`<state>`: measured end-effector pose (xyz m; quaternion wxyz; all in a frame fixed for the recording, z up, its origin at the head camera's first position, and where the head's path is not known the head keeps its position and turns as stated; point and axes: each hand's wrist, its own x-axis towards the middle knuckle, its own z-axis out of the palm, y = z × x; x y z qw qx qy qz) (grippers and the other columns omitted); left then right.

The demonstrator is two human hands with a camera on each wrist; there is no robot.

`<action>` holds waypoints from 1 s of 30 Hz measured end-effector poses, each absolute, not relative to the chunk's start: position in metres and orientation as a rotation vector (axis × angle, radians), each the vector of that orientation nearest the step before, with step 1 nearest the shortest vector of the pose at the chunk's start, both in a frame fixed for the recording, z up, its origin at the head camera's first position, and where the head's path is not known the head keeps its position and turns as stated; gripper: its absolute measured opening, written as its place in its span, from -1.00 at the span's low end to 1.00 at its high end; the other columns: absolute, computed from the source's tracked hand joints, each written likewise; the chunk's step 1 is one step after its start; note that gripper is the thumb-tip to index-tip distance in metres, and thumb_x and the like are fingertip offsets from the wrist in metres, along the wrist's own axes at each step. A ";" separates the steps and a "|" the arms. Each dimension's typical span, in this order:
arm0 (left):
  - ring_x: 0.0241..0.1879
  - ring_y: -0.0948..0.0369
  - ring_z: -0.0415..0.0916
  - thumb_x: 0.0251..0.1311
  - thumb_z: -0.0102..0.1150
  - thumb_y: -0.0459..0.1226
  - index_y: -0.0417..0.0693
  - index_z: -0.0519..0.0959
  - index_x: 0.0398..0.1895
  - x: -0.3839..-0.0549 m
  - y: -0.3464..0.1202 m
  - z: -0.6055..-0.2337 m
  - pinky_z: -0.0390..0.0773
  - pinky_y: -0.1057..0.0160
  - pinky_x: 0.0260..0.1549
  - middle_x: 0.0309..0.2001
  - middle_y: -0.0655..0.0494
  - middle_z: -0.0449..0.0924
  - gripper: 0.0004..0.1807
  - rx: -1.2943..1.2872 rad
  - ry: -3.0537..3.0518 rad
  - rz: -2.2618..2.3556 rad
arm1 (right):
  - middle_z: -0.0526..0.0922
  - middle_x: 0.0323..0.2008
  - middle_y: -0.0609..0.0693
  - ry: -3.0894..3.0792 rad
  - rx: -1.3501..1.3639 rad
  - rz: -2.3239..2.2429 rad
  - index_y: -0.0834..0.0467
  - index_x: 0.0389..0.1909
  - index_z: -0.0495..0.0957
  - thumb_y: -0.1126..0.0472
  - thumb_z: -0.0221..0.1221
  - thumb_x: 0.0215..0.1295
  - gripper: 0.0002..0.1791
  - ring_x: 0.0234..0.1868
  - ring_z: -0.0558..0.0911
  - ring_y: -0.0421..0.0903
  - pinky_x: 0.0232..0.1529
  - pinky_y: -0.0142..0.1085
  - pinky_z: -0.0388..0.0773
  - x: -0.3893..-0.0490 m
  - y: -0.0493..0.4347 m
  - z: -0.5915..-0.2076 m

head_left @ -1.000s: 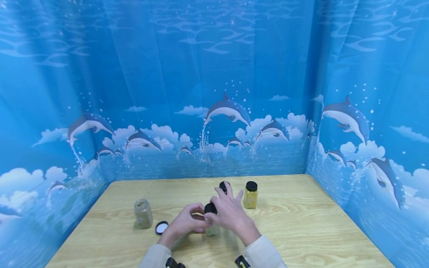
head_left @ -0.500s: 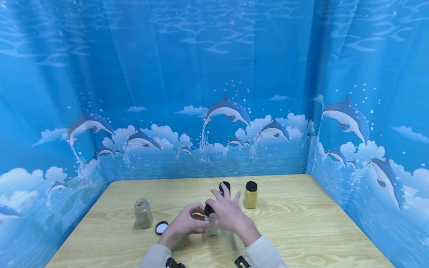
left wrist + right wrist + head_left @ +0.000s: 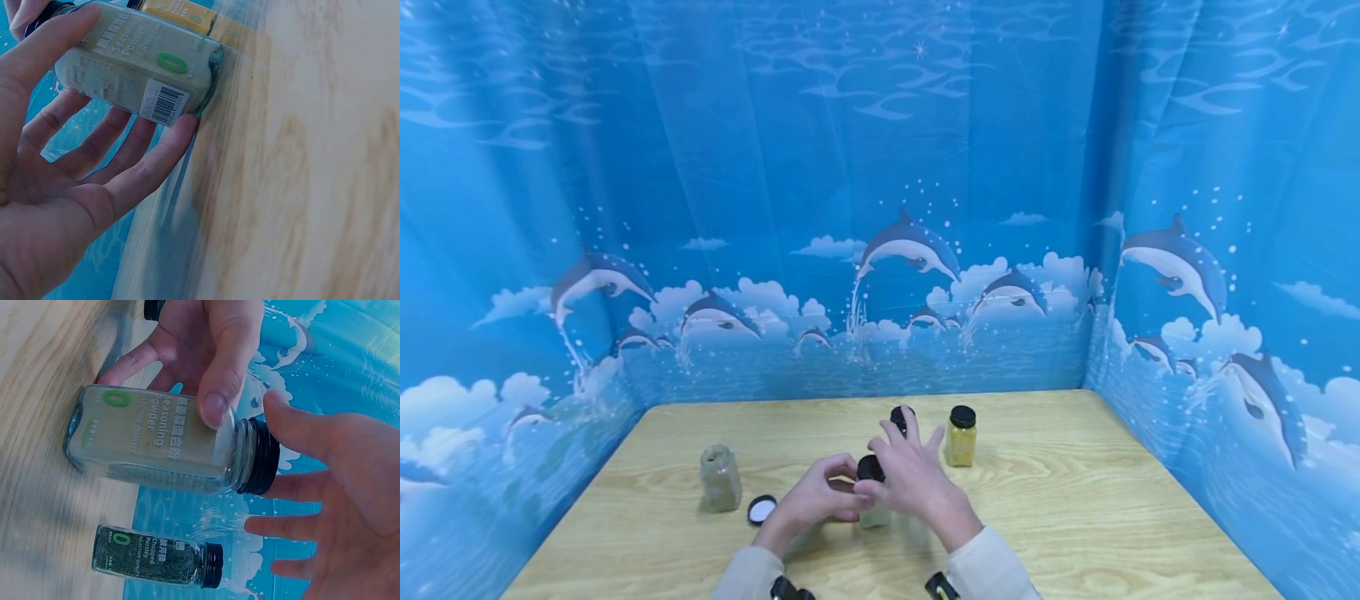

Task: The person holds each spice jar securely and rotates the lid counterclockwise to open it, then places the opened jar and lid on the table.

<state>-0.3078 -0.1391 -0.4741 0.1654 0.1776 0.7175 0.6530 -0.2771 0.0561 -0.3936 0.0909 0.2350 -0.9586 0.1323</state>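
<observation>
Seasoning jar [image 3: 144, 444] is upright between the two hands, near the person's side of the counter [image 3: 1075, 517]; whether its base touches the wood cannot be told. The left hand [image 3: 822, 492] pinches the glass body between thumb and fingers, low enough, it seems, to steady it and give the other side room at the top. There the right hand [image 3: 917, 479] has thumb and forefinger in a light pinch about the black lid [image 3: 264, 459], remaining fingers spread clear. Just beside the left wrist a loose lid [image 3: 762, 510] lies white lining up, probably from the uncapped jar [image 3: 721, 483] beyond it. Farther back are a capped parsley jar [image 3: 150, 556] and a yellow jar [image 3: 961, 447], likely set aside for elbow room, then the dolphin curtain [image 3: 820, 167].
</observation>
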 end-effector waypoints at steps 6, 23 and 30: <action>-0.06 0.12 0.74 0.14 0.49 -0.29 -0.27 0.52 -0.10 -0.308 -0.139 -0.473 0.81 0.09 -0.20 -0.03 -0.01 0.70 -0.62 0.488 2.045 1.855 | 0.44 0.44 0.20 -2.837 0.656 0.376 0.09 -0.05 0.67 -0.28 0.39 0.19 -0.44 0.59 0.09 0.41 0.26 0.75 -0.04 -0.280 0.055 -0.396; -0.09 0.11 0.73 0.12 0.50 -0.29 -0.21 0.54 -0.09 -0.308 -0.139 -0.472 0.81 0.04 -0.16 -0.05 -0.04 0.71 -0.63 0.483 2.046 1.839 | 0.44 0.43 0.15 -2.862 0.754 0.382 -0.03 0.02 0.66 0.01 0.42 0.23 -0.64 0.60 0.07 0.41 0.23 0.78 -0.08 -0.277 0.055 -0.393; -0.08 0.11 0.72 0.12 0.50 -0.29 -0.20 0.54 -0.07 -0.307 -0.139 -0.471 0.81 0.05 -0.16 -0.04 -0.03 0.71 -0.62 0.480 2.053 1.833 | 0.43 0.44 0.17 -2.891 0.798 0.368 -0.02 0.16 0.61 0.11 0.39 0.28 -0.57 0.61 0.04 0.40 0.23 0.77 -0.05 -0.274 0.056 -0.391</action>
